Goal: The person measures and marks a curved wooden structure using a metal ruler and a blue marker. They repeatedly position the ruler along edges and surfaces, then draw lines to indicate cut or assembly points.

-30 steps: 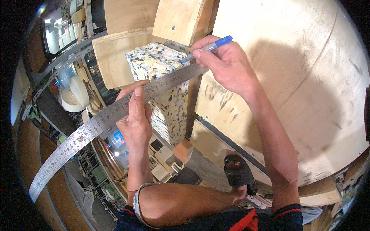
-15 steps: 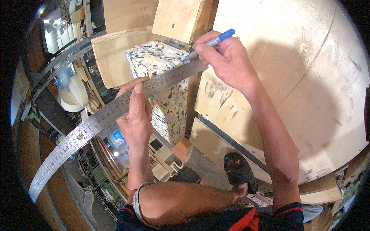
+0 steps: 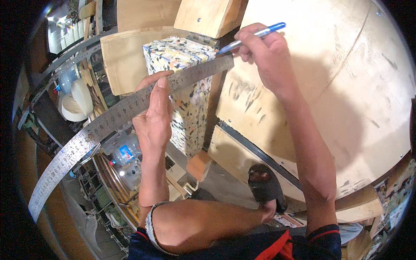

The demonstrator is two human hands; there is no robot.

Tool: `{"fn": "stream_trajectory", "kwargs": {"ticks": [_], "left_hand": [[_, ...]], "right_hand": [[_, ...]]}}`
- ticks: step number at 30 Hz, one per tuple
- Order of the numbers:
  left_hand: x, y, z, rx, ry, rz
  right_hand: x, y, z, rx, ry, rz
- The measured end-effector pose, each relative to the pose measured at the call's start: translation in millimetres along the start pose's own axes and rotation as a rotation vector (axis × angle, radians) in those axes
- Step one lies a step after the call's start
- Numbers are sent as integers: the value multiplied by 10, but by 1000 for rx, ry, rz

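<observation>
My left hand [image 3: 152, 119] grips a long steel ruler [image 3: 76, 151], thumb on its top face, where the ruler crosses a tall block of speckled white foam [image 3: 186, 128]. The ruler slants from the lower left to just below the block's top right corner. My right hand [image 3: 271, 60] holds a pen with a blue cap [image 3: 273, 27] in a pinch, its point at that corner, just above the ruler. Blue lines show on the foam. A metal hinge [image 3: 201, 40] is behind the block, under a plywood piece [image 3: 208, 15].
A large pale plywood panel [image 3: 346, 99] fills the right side. At left are metal shelving, a white plastic container [image 3: 81, 97], a water bottle [image 3: 125, 152] and wood offcuts. A small wooden block [image 3: 198, 165] is below the foam. My sandalled foot [image 3: 268, 190] is at lower right.
Both hands, the ruler and the surroundings sit higher in the view. My right hand has also moved upward along with the pen, whose point remains at the foam's corner.
</observation>
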State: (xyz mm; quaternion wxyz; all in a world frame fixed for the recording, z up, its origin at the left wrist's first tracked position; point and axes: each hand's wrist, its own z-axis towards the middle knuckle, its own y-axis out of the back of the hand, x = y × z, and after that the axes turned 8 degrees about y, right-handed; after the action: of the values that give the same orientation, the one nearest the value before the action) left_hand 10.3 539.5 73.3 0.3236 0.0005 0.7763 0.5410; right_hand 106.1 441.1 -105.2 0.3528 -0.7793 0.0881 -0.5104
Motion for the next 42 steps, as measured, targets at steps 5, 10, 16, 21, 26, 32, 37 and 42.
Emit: {"fn": "stream_trajectory", "kwargs": {"ticks": [5,10,16,21,26,32,37,42], "left_hand": [[115,189,-173,22,-4,-8],[239,527,-472,9,44,-6],[385,942,-1133,-18,247,97],[908,1281,-1649,-69,298,115],[1547,1378,-2160,-85,487,26],[2194,1559,-2274,-158,547,157],[2626,1349,-1992,-182,532,141],[2799,1339,-1913,-182,573,106]], "right_hand": [[296,87,-335,-14,99,133],[250,300,-736,14,17,-12],[303,380,-1052,153,-102,-137],[739,732,-1519,216,-218,-269],[893,1134,-1856,255,-227,-448],[894,1135,-1973,275,-176,-578],[814,1308,-2048,311,-64,-740],[771,1186,-2095,383,13,-641]]}}
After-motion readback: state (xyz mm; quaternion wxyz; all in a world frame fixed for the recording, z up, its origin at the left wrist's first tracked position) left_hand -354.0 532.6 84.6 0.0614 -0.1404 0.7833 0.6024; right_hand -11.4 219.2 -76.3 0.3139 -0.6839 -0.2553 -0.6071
